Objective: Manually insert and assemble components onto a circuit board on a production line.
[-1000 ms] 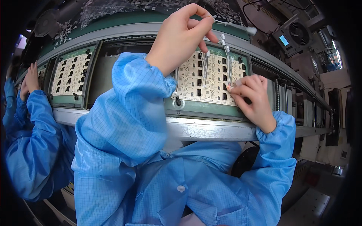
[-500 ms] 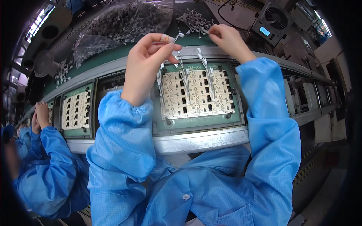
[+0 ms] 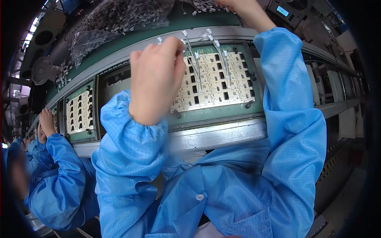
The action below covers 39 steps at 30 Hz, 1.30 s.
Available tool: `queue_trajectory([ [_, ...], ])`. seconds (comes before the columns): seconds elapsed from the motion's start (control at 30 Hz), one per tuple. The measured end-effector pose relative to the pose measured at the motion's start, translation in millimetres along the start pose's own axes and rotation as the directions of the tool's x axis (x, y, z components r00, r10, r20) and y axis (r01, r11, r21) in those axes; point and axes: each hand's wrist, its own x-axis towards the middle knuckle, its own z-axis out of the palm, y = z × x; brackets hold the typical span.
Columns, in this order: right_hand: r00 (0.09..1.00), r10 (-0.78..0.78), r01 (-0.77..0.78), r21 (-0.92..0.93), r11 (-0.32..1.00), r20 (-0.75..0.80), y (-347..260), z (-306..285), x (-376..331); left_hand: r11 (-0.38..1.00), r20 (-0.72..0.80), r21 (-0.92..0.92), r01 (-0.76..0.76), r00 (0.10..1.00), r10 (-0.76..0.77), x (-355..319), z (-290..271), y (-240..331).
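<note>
Metal rail [image 3: 220, 135], cream circuit panel [image 3: 212, 101], black blocks [image 3: 226, 95], white wires [image 3: 198, 73]

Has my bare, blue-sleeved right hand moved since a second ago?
Yes. Your bare right hand has moved away from you, from over the rectangular cream circuit boards to beyond the silver metal rail on their far side.
</note>
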Motion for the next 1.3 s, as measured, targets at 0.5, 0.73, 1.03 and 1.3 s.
queue_trajectory([
  [0.5, 0.99, 0.142, -0.134, 0.438, 0.889, 0.014, -28, -25, -115, 0.971, 0.146, 0.167, -0.173, 0.978, 0.149, -53, 18, 47],
  [0.73, 0.996, 0.079, -0.059, 0.452, 0.89, -0.028, -31, -22, -114, 0.995, 0.2, 0.097, 0.031, 0.979, -0.05, -58, 17, 45],
  [1.03, 1.0, 0.023, -0.019, 0.474, 0.881, -0.003, -29, -11, -112, 0.976, 0.16, 0.214, -0.04, 0.987, 0.005, -62, 14, 38],
  [1.3, 0.986, 0.167, -0.166, 0.239, 0.957, 0.019, -50, 15, -137, 0.982, 0.189, 0.162, -0.102, 0.979, 0.07, -70, 16, 23],
])
